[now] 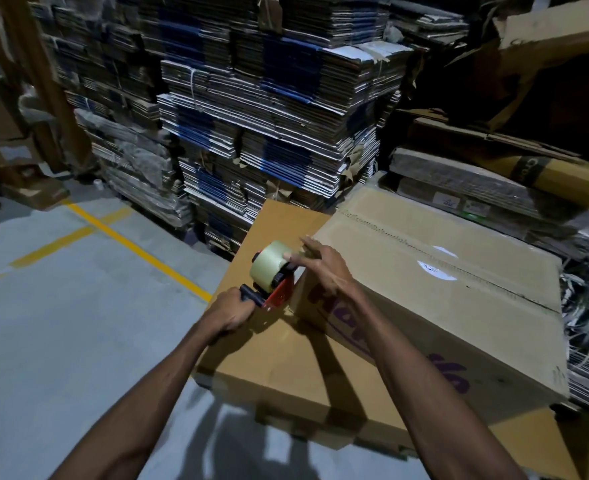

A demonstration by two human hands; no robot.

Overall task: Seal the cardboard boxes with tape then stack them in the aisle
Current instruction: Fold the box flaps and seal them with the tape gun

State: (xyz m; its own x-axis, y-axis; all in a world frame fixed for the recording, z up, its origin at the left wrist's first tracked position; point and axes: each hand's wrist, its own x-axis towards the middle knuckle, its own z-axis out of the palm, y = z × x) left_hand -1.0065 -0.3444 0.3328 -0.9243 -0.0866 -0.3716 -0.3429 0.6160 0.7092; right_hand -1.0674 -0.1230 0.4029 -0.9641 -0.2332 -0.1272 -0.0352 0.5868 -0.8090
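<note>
A large brown cardboard box with purple lettering on its side sits on a lower, flatter box. A taped seam runs along the upper box's top. A red tape dispenser with a pale green roll is held against the upper box's near left corner. My left hand grips the dispenser's black handle. My right hand rests on the box's corner, with fingers and thumb stretched toward the roll and the tape end.
Tall stacks of flattened cartons rise behind the boxes. More flat cardboard lies to the right, with loose strapping beside it. The grey floor with yellow lines spreads to the left.
</note>
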